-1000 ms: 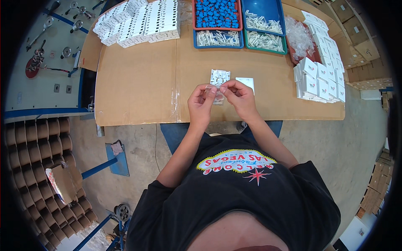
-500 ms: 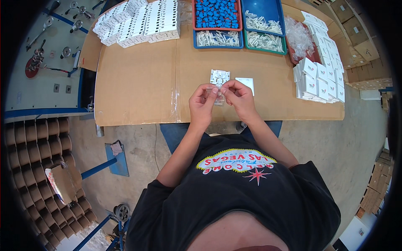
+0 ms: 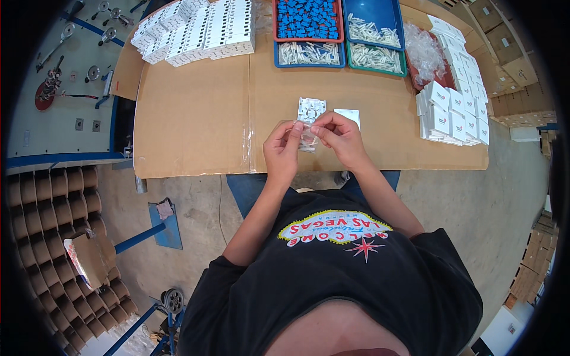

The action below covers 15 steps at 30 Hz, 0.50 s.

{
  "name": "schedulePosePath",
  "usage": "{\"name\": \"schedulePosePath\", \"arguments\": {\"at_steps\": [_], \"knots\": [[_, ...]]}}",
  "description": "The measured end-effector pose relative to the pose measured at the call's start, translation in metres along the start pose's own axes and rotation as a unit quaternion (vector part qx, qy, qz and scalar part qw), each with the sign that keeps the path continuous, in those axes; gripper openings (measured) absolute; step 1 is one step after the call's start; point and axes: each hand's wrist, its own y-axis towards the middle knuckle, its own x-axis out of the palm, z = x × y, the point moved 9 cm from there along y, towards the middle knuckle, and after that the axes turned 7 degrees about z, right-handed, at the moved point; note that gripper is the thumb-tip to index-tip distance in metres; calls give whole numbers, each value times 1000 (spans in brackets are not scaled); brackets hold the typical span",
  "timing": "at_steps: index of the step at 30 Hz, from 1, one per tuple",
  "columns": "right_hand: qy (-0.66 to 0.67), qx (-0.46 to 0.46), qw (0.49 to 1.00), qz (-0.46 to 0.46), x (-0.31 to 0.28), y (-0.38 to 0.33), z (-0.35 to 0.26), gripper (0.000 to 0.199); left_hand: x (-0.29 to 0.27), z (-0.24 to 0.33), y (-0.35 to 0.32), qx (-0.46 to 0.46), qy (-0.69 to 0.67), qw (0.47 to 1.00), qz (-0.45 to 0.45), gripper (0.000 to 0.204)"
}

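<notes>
Both hands pinch the top of a small clear plastic bag (image 3: 308, 140) between thumb and fingertips, near the front of the table. My left hand (image 3: 281, 149) grips its left corner, and my right hand (image 3: 343, 141) its right. Small pale pieces show through the plastic low in the bag, too small to name. Just beyond my fingertips lies a white plastic frame (image 3: 312, 108) with cut-outs. A flat white square plate (image 3: 349, 114) rests beside it, partly covered by my right hand.
Cardboard covers the table (image 3: 196, 118). At the back stand a red tray of blue parts (image 3: 307, 19) and several trays of whitish pieces (image 3: 309, 54). Stacked white units (image 3: 211, 32) fill the back left. White boxes (image 3: 454, 113) and a heap of clear bags (image 3: 423, 53) stand right.
My hands have drawn slightly apart, the left one moving a little to the left. The bag between them looks more spread out and shows more of itself.
</notes>
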Motion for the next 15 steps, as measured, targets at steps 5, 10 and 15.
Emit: {"name": "schedulePosePath", "arguments": {"at_steps": [5, 10, 15], "knots": [[-59, -10, 998, -5, -1, 2, -20, 3, -6, -20, 7, -99, -56, 993, -24, 43], [-97, -52, 988, -104, 2, 0, -36, 7, -4, -69, -4, -327, -165, 920, -137, 54], [-176, -62, 975, -123, -9, -3, -36, 10, 3, -67, -8, -334, -238, 903, -126, 53]]}}
